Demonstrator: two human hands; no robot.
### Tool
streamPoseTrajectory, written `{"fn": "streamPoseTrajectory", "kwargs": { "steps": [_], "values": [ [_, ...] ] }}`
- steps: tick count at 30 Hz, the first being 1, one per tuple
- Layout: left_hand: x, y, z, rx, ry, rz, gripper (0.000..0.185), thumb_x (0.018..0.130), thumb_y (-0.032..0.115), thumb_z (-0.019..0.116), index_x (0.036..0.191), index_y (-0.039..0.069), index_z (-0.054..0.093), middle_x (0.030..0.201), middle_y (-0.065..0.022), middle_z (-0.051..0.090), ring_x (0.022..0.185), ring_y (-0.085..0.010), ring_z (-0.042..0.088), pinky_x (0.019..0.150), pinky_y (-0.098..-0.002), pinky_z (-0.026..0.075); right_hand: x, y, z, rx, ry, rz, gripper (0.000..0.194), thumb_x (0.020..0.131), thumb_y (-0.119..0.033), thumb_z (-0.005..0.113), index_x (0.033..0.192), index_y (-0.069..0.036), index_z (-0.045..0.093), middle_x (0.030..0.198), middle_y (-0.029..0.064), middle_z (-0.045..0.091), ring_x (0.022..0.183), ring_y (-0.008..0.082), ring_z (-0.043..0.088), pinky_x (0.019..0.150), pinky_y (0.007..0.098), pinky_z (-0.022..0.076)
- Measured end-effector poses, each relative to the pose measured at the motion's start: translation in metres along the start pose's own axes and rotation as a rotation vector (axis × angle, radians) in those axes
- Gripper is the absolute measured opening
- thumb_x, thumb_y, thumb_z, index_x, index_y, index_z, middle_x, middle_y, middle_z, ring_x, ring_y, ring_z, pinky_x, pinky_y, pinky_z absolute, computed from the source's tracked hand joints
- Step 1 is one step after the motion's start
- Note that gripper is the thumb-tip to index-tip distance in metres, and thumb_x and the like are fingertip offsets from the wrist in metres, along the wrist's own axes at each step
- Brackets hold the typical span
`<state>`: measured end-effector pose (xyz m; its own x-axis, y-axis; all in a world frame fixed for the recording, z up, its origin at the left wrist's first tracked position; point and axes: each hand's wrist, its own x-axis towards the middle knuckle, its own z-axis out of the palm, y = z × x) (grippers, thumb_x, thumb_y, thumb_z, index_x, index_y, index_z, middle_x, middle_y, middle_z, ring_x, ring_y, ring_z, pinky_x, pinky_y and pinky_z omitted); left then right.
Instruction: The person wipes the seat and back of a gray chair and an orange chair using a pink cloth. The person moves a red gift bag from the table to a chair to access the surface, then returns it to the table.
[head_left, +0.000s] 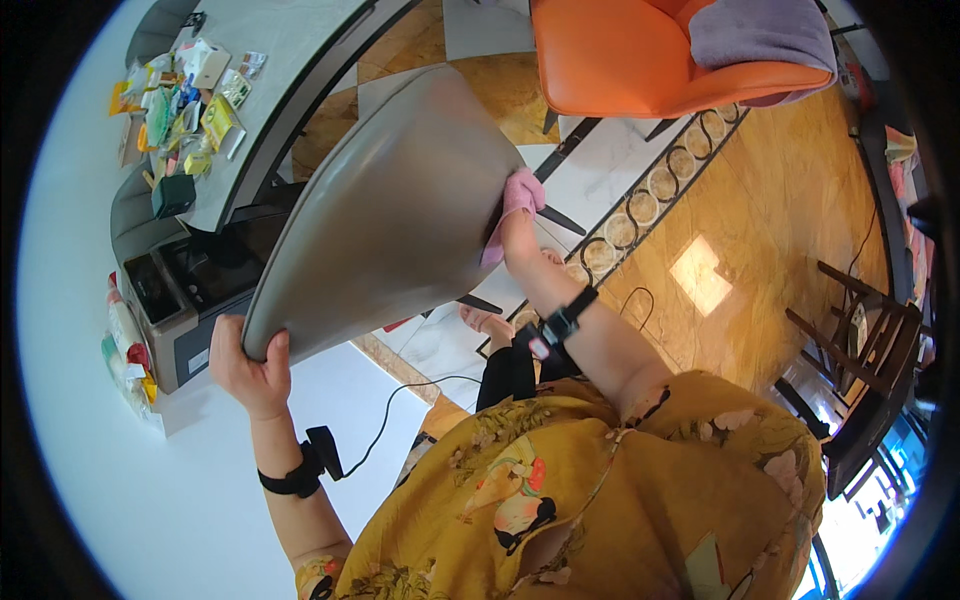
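Note:
A grey leather-look chair (397, 202) with thin dark legs stands in front of me, its smooth curved outer face towards me. My left hand (251, 364) grips the rim of the chair at its lower left corner, thumb on the near face and fingers around the edge. At the chair's right side, my right hand (521, 206) holds a pink cloth (523, 193) against the grey surface. The cloth covers most of that hand, and part of it hangs down below along the chair. Both wrists carry black strapped devices.
An orange chair (615, 60) with a purple towel (757, 37) stands at upper right. A table (289, 45) with packages lies upper left, above a grey-black boxy appliance (172, 307). A dark wooden chair (877, 360) is at right. A black cable (386, 409) runs from my left wrist.

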<state>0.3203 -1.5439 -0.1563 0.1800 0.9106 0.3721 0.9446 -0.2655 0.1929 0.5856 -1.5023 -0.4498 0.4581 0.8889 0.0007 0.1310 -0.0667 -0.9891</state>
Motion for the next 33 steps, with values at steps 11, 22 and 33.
{"fn": "streamPoseTrajectory", "kwargs": {
  "steps": [11, 22, 33],
  "values": [
    [-0.019, 0.032, -0.012, 0.039, 0.059, 0.053, 0.045, 0.069, 0.040, 0.084, 0.073, 0.007, 0.054, 0.070, -0.0088, 0.050, 0.062, -0.0280, 0.053, 0.053, -0.0360, 0.043, 0.014, -0.208, -0.028, 0.406, -0.457, -0.124, 0.071, 0.089, -0.017, 0.071, 0.146, -0.002, 0.032, 0.138, 0.0091, 0.048, 0.127, 0.0190, 0.047, 0.107, 0.0328, 0.0364],
    [-0.111, 0.053, -0.029, -0.322, -0.088, 0.243, 0.043, 0.073, 0.037, 0.079, 0.096, 0.006, 0.058, 0.090, -0.0100, 0.057, 0.087, -0.0290, 0.059, 0.076, -0.0389, 0.048, -0.028, -0.228, -0.086, 0.110, -0.338, -0.073, 0.033, 0.090, -0.026, 0.057, 0.115, -0.006, 0.064, 0.113, 0.0035, 0.065, 0.110, 0.0149, 0.057, 0.094, 0.0293, 0.0439],
    [-0.249, -0.001, 0.020, -0.609, -0.502, 0.112, 0.066, 0.074, 0.019, 0.078, 0.135, 0.018, 0.053, 0.141, -0.0092, 0.053, 0.129, -0.0324, 0.049, 0.104, -0.0450, 0.043, -0.095, -0.208, -0.179, 0.097, -0.225, 0.043, 0.046, 0.091, -0.021, 0.055, 0.133, -0.002, 0.052, 0.125, 0.0073, 0.061, 0.116, 0.0189, 0.058, 0.097, 0.0319, 0.0468]
  ]
}}
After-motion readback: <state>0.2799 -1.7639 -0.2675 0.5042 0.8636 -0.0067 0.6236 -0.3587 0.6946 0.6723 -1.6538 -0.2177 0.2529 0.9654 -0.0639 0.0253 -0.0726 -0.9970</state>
